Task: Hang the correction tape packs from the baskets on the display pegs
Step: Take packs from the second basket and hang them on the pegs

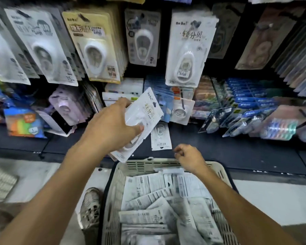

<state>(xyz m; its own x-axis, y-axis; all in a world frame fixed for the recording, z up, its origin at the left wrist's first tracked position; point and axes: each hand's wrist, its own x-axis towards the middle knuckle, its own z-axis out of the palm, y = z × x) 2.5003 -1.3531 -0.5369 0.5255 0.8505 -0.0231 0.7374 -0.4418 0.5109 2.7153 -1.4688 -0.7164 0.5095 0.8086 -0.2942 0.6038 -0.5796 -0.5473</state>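
I see the left hand [111, 124] at the centre of the frame, fingers and thumb clamped round a small stack of white correction tape packs [141, 119], printed face up and tilted, with the hang-hole end pointing to the upper right. The right hand [188, 158] sits lower, right of centre, just above the far rim of the basket [113, 191]; its fingers are loosely curled and I see nothing between them. The basket fills the bottom centre and holds a loose pile of packs [159, 200] lying mostly back side up. One single pack [161, 137] lies flat on the dark shelf [219, 147] between the two hands. Across the top of the frame hang rows of packs; a matching white hanging pack [187, 48] is at upper centre-right. A shoe [91, 206] shows at lower left of the basket.
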